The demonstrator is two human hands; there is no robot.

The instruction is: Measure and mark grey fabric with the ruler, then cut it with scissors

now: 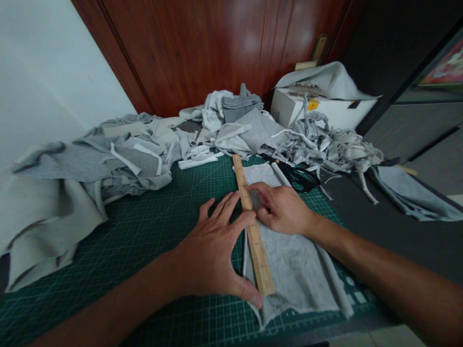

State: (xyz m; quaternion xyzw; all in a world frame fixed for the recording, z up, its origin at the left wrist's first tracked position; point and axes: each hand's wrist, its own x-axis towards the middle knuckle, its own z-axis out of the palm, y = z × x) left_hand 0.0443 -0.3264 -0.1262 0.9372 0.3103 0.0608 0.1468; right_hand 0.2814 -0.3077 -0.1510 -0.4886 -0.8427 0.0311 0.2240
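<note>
Left forearm [141,294] was seen nearest in head view. Left hand [210,246] was spread wide, set against wooden ruler [259,253]. Right hand [282,207] was curled by ruler's right edge; pinch could not be told. Ruler was laid on gray cloth [298,270], cloth on green mat [155,231]. Scraps [144,149] were heaped behind.

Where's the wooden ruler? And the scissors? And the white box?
Wooden ruler [256,241]: head view, on its lower half.
Scissors [293,174]: head view, on the black handles.
White box [340,113]: head view, on its side.

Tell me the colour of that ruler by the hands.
The ruler is light yellowish brown, seen best in the head view.
</note>
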